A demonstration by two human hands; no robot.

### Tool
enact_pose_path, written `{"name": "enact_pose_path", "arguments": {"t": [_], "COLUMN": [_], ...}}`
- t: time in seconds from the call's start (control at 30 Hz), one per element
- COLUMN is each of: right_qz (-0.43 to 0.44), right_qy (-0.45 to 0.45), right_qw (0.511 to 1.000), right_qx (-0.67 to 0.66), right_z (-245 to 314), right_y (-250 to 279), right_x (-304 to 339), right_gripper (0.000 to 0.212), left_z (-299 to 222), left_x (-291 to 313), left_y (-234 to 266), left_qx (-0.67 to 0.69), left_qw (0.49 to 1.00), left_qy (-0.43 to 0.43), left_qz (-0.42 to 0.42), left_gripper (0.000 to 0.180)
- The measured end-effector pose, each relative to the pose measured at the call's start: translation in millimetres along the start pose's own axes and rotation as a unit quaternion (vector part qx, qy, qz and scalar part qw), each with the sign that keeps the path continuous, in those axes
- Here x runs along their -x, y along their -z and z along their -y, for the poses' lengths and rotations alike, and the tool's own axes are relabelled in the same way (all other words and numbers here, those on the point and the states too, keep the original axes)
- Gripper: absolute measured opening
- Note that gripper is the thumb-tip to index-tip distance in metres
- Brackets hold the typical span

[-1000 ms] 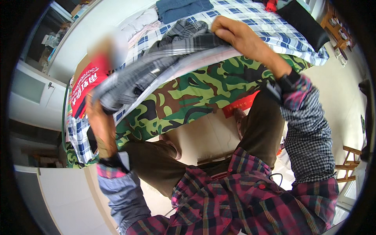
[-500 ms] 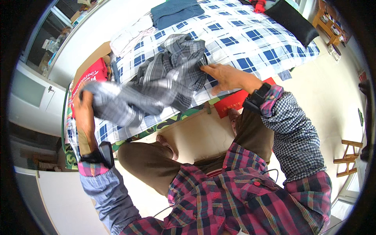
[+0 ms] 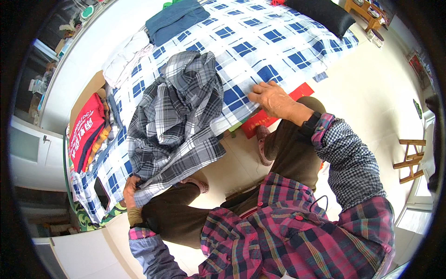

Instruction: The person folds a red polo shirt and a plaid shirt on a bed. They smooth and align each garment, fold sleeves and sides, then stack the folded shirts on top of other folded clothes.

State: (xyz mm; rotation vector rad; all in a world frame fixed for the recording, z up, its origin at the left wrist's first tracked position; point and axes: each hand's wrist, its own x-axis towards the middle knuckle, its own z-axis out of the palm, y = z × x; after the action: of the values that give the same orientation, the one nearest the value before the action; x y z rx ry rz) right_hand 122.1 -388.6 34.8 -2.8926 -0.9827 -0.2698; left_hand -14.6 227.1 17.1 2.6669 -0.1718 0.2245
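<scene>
A crumpled grey, black and white plaid shirt (image 3: pixel 174 114) lies on the bed, its near part hanging over the front edge towards my lap. My left hand (image 3: pixel 132 189) is closed on the shirt's near left edge, just above my left thigh. Over the bed's front edge, right of the shirt, my right hand (image 3: pixel 275 100) is held palm down. Its fingers are loosely stretched out, apart from the shirt and holding nothing.
The bed has a white-and-blue checked sheet (image 3: pixel 241 69). At its left are a red folded garment (image 3: pixel 88 132), other clothes and a dark phone-like slab (image 3: pixel 101 193). Folded blue cloth (image 3: pixel 176 22), pale clothes (image 3: pixel 125 58) and a black pillow (image 3: pixel 320 15) lie farther back.
My left hand has drawn the shirt's edge towards my body, from the bed's left side. The swinging cloth has settled. My right hand has come away from the shirt.
</scene>
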Motion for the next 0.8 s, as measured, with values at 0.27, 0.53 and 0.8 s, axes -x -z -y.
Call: {"name": "enact_pose_path", "arguments": {"t": [0.27,0.53,0.8], "right_qz": [0.157,-0.15,-0.404], "right_qy": [-0.013,0.22,0.2], "right_qw": [0.984,0.962,0.87], "right_qx": [-0.086,-0.059,-0.199], "right_z": [-4,95,48], "right_y": [26,29,88], "right_x": [-3,-44,-192], "right_gripper": [0.043,0.079,0.044], "left_z": [-37,-136,-140], "left_x": [4,-3,-100], "left_y": [23,12,98], "left_qx": [-0.042,-0.168,0.17], "left_qw": [0.994,0.975,0.963], "left_qy": [0.034,-0.13,0.054], "left_qz": [0.094,-0.066,-0.203], "left_gripper": [0.036,0.095,0.049]}}
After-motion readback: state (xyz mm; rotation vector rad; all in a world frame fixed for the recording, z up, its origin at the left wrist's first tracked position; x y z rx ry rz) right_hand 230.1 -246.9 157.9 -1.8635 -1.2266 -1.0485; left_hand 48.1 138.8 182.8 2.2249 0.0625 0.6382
